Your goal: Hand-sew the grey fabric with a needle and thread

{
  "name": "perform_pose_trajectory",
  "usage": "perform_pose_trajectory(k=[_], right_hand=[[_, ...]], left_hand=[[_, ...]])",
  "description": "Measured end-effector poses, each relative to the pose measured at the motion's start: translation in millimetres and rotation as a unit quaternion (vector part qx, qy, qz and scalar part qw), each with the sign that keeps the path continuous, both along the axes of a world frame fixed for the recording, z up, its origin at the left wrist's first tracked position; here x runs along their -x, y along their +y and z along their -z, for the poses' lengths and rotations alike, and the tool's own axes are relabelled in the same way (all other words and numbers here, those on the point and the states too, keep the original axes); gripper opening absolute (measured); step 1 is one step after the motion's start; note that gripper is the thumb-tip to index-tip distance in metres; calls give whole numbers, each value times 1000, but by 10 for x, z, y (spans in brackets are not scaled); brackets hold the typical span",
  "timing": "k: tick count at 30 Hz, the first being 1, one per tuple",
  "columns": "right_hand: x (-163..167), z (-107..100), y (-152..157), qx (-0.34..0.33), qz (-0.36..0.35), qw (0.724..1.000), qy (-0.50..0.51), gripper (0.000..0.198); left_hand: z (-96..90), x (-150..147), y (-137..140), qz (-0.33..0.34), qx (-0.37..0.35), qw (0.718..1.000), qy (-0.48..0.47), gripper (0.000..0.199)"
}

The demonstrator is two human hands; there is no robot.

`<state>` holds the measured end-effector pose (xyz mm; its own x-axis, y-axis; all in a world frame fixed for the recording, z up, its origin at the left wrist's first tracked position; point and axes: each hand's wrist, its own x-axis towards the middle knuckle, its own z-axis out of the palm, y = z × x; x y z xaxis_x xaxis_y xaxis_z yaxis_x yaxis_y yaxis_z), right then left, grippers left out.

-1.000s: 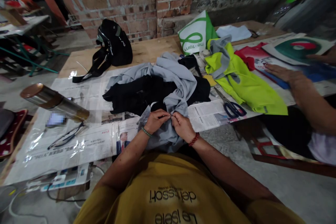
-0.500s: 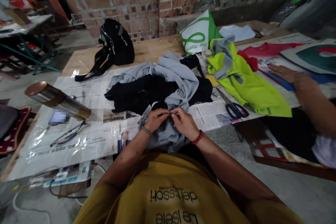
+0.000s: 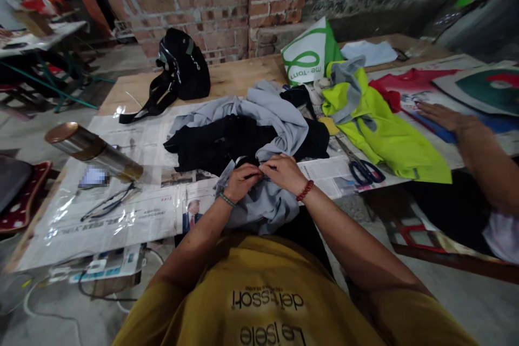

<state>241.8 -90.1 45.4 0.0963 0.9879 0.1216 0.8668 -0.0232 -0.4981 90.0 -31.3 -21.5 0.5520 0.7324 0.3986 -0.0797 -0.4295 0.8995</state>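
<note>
A grey and black garment [image 3: 279, 135] lies bunched on the newspaper-covered table, and part of its grey cloth hangs over the front edge toward my lap. My left hand [image 3: 242, 183] pinches the grey cloth near that edge. Fingertip to fingertip with it, my right hand [image 3: 284, 173] is closed too, its fingers pressed together over the same spot. Whatever small thing lies between the right fingers is hidden. Dark scissors [image 3: 360, 166] rest on the newspaper to the right of my hands.
A steel flask [image 3: 95, 152] and eyeglasses [image 3: 108, 201] are at left. Behind stand a black bag [image 3: 184, 65] and a green-white bag [image 3: 310, 54]. To the right lie a neon-yellow garment [image 3: 389, 130], a co-worker's hand [image 3: 441, 115] on a red shirt [image 3: 413, 78], and an iron [image 3: 482, 89].
My right hand has turned over, its back now facing up, and its fingers have shifted slightly up beside the left fingertips. The left hand stays at the cloth. The view has shifted slightly.
</note>
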Motion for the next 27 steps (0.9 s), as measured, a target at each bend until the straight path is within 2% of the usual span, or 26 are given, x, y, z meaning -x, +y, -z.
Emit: perform_pose_trajectory(k=[2, 5, 9, 12, 15, 17, 23, 25, 27], right_hand=[[5, 22, 25, 21, -7, 996, 83, 22], [-35, 48, 48, 62, 8, 974, 217, 18], [-96, 93, 67, 95, 9, 924, 369, 14], [-113, 127, 88, 87, 40, 888, 449, 17], [-89, 148, 115, 52, 83, 866, 490, 18], [-59, 157, 134, 26, 104, 854, 509, 16], [-88, 135, 196, -24, 167, 809, 564, 21], [-151, 91, 200, -31, 168, 807, 566, 26], [-215, 24, 193, -33, 140, 820, 554, 29]], left_hand=[[11, -3, 8, -8, -20, 1000, -8, 10], [7, -1, 5, -8, -24, 999, -24, 9], [-35, 18, -7, 2, -4, 1000, -17, 10], [-51, 31, 6, -21, 34, 999, 11, 12], [-28, 29, 35, -52, 112, 991, 51, 20], [-7, 22, 53, -48, 167, 982, 66, 23], [-35, 26, 62, -42, 262, 963, 40, 29], [-64, 33, 59, -46, 296, 954, 28, 31], [-88, 38, 59, -43, 326, 944, 17, 33]])
